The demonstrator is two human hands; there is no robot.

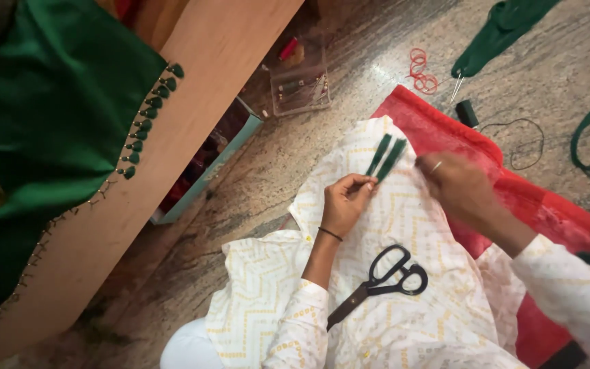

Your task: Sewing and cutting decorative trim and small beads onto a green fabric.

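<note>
Pinching the two dark green tassels (385, 157) just above the black scissors (382, 281) on the lap, the left hand (345, 203) could lose one if its fingertip grip slackens, while the blurred right hand (460, 186) looks loosely curled, its hold unclear.

Soft daylight, floor (370, 48) glare, right hand (455, 181) motion-blurred

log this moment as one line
left hand: pinching green tassel strands | right hand: blurred, beside strands | black scissors: on lap, untouched | red cloth: on floor
</note>
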